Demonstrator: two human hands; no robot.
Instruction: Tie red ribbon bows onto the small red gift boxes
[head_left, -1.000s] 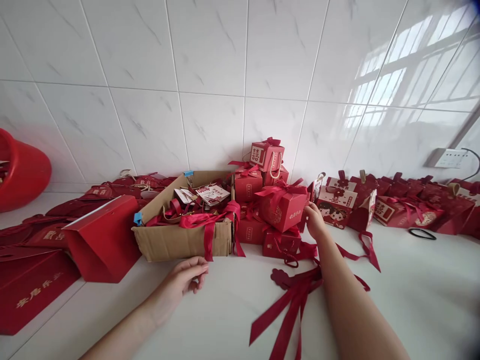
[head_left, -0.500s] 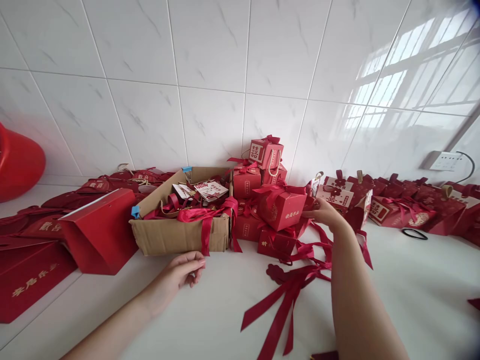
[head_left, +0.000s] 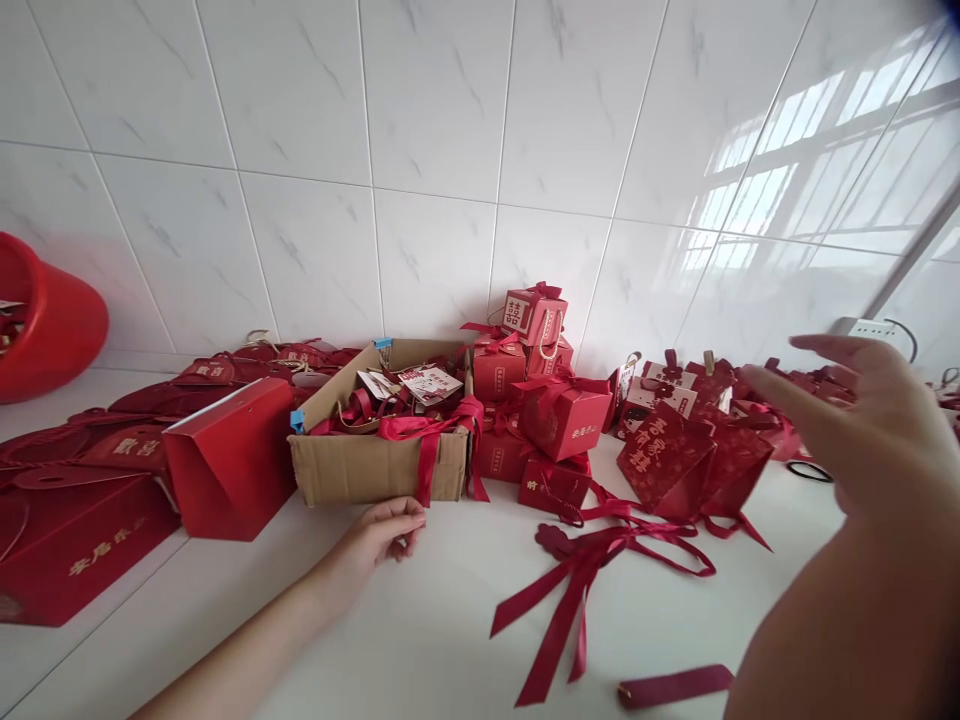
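My left hand [head_left: 390,532] rests on the white counter, its fingers loosely curled with nothing seen in them. Just behind it stands a cardboard box [head_left: 360,475] holding ribbons and printed cards. My right hand [head_left: 862,420] is raised on the right, thumb and fingers apart, holding nothing. Below and left of it are red gift bags [head_left: 667,460] with gold lettering. Between my hands, a red gift box [head_left: 566,420] with a ribbon bow sits tilted on a stack of similar boxes. Loose red ribbons [head_left: 577,580] lie in front of the stack.
More red gift bags [head_left: 112,545] crowd the left side, beside a plain red box [head_left: 232,465]. A red bucket [head_left: 60,330] stands at far left. A dark red strip [head_left: 675,687] lies near the front edge. White wall tiles [head_left: 435,250] and a socket strip [head_left: 870,328] are behind.
My right hand has left the tilted red gift box and swung right and up, opening. The box stays on the stack. My left hand keeps its place by the cardboard box.
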